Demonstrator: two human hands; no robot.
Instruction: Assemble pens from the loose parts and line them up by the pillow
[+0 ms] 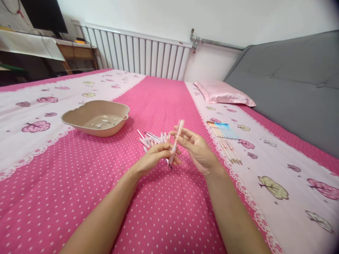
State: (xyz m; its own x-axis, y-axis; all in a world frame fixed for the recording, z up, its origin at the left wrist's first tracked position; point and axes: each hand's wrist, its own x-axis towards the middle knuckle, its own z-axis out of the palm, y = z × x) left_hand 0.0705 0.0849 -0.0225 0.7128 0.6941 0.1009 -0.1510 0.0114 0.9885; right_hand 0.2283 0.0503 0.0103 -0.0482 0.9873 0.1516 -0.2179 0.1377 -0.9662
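Note:
Both my hands meet over the pink dotted bedspread [79, 190]. A pale pink pen [177, 140] stands nearly upright between them. My left hand [155, 157] pinches its lower end with closed fingers. My right hand [197, 148] grips its upper part between thumb and fingers. Just behind my hands lies a loose pile of similar pale pens and parts [152, 138].
A beige scalloped bowl [76, 121] with small bits inside sits at the left. Rows of pens [225, 139] lie on the white patterned strip at the right. A pink pillow [224, 93], a grey headboard [291, 91] and a white radiator [137, 53] stand behind.

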